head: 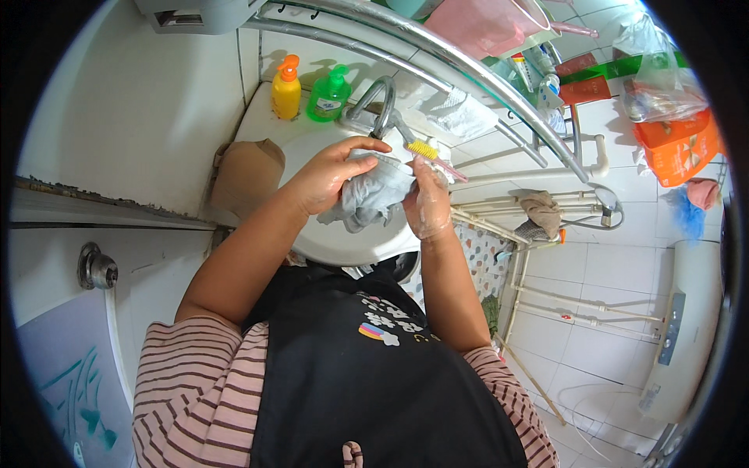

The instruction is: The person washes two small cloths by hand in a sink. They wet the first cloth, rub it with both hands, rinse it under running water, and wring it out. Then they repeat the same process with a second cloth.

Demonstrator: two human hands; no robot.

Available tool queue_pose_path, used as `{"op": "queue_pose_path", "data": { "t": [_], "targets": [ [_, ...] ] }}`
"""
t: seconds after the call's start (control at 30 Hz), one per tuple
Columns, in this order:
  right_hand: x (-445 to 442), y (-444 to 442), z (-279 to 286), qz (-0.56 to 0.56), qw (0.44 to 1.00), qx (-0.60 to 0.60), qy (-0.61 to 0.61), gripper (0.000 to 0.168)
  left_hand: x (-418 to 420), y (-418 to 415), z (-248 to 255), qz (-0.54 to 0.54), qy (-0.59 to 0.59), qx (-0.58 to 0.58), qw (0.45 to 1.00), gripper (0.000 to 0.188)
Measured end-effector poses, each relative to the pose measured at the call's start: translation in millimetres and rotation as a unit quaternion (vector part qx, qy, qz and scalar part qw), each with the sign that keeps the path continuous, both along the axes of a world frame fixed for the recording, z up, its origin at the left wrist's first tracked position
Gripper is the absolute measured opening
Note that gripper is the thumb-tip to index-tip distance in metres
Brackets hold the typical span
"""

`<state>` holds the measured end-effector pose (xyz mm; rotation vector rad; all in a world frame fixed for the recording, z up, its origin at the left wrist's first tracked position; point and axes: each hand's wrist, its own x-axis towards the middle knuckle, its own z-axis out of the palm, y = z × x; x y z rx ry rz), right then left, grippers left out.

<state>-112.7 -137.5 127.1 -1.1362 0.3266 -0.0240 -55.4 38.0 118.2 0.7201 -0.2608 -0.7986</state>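
A wet, light grey cloth (pixel 377 196) is bunched between my two hands above the white washbasin (pixel 339 253). My left hand (pixel 333 175) grips its left side, thumb and fingers along the upper edge. On the other side, my right hand (pixel 428 202), wet with some suds, pinches the cloth's right edge. Just beyond my right fingertips is a brush (pixel 422 150) with yellow bristles and a pink handle; whether the hand touches it I cannot tell. The curved metal faucet (pixel 384 99) stands behind the cloth.
Yellow (pixel 285 90) and green (pixel 329 96) pump bottles stand at the basin's back left. A metal-railed glass shelf (pixel 468 70) overhangs the right, with a white cloth (pixel 459 114) hanging below. A brown object (pixel 248 178) sits left of the basin. Pipes (pixel 526 205) line the right wall.
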Motion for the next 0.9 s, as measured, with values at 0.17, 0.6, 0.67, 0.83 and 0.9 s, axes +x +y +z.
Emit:
{"op": "queue_pose_path", "data": {
  "t": [0.17,0.6,0.67,0.83,0.9],
  "targets": [
    [-10.9,4.5,12.0,-0.057,0.996,0.066,-0.033,0.030,0.8,-3.9,-15.2,0.054,-0.142,0.149,0.977,0.021],
    [-3.1,-4.6,-33.9,-0.156,0.988,-0.009,0.015,0.045,-57.2,-78.5,-2.2,0.262,-0.520,0.214,0.784,0.020],
    [-7.5,-4.9,-37.1,-0.185,0.980,0.032,0.062,0.042,-42.5,-81.3,-9.5,0.232,-0.502,0.331,0.765,0.024],
    [-12.0,16.2,-20.8,-0.196,0.972,-0.112,0.067,0.038,-14.9,-76.5,-17.6,0.272,-0.411,0.453,0.743,0.033],
    [-12.9,14.4,-18.8,-0.184,0.972,-0.133,0.054,0.038,-27.9,-78.7,-7.3,0.271,-0.436,0.423,0.747,0.033]
  ]
}}
